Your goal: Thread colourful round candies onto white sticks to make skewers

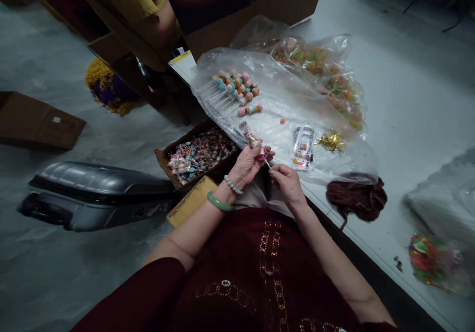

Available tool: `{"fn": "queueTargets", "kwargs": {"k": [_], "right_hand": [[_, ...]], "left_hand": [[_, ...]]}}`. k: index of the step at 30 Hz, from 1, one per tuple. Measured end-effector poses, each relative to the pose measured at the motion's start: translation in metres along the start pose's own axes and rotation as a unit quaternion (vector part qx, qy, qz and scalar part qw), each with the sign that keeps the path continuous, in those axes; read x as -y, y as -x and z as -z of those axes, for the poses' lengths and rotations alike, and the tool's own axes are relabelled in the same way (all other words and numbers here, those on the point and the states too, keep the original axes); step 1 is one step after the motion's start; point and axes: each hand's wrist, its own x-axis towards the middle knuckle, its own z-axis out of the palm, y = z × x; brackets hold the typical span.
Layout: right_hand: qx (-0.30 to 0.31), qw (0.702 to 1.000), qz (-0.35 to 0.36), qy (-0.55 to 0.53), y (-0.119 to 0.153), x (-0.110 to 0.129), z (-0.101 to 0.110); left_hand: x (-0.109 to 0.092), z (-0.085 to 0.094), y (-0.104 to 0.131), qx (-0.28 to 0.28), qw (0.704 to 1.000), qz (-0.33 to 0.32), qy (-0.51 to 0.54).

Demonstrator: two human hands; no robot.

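Observation:
My left hand (249, 164) is closed around a candy skewer (251, 135) inside a clear printed wrapper, its top pointing up and away from me. The thin white stick comes out below, pinched between the fingertips of my right hand (286, 179). Beyond my hands, on clear plastic sheeting, lies a pile of candy skewers (233, 87) with white sticks. One more candy skewer (250, 110) lies apart, nearer to me. To the right are a stack of clear printed wrappers (304, 146) and a bunch of gold twist ties (330, 142).
A cardboard box (200, 151) of wrapped candy skewers stands left of my hands. Bags of colourful candy (315, 60) lie at the back of the white table (393, 99). Brown cloth (358, 198) hangs near the table edge. A grey suitcase (104, 181) lies at left; another person (148, 20) is nearby.

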Motion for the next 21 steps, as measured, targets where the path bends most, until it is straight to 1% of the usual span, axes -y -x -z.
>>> {"fn": "queueTargets", "kwargs": {"k": [2, 5, 8, 10, 12, 14, 15, 17, 18, 21], "right_hand": [[-0.010, 0.999, 0.043, 0.021, -0.002, 0.000, -0.003], [-0.037, 0.994, 0.098, 0.014, -0.005, 0.004, -0.007], [-0.064, 0.993, 0.095, -0.004, -0.005, 0.005, -0.007], [-0.063, 0.995, 0.082, 0.006, -0.004, 0.002, -0.003], [-0.060, 0.994, 0.079, 0.037, -0.004, -0.003, 0.002], [-0.080, 0.989, 0.093, 0.083, -0.004, -0.009, 0.006], [-0.094, 0.983, 0.106, 0.113, -0.004, -0.011, 0.008], [-0.124, 0.964, 0.144, 0.187, -0.004, -0.014, 0.010], [-0.135, 0.949, 0.171, 0.229, -0.004, -0.014, 0.011], [-0.163, 0.884, 0.266, 0.349, -0.003, -0.014, 0.012]], "left_hand": [[0.005, -0.005, 0.003, 0.004, 1.000, -0.006, -0.003], [0.015, -0.012, 0.006, 0.015, 1.000, -0.011, -0.011], [0.021, -0.011, 0.007, 0.024, 0.999, 0.007, -0.034], [0.022, -0.004, 0.005, 0.005, 0.998, 0.016, -0.059], [0.022, 0.004, 0.002, -0.036, 0.995, -0.003, -0.091], [0.023, 0.010, 0.000, -0.061, 0.989, -0.031, -0.128], [0.025, 0.011, 0.000, -0.059, 0.987, -0.038, -0.147], [0.028, 0.011, 0.001, -0.032, 0.983, -0.034, -0.175], [0.030, 0.010, 0.002, -0.016, 0.983, -0.029, -0.183], [0.030, 0.005, 0.005, 0.001, 0.984, -0.020, -0.177]]}}
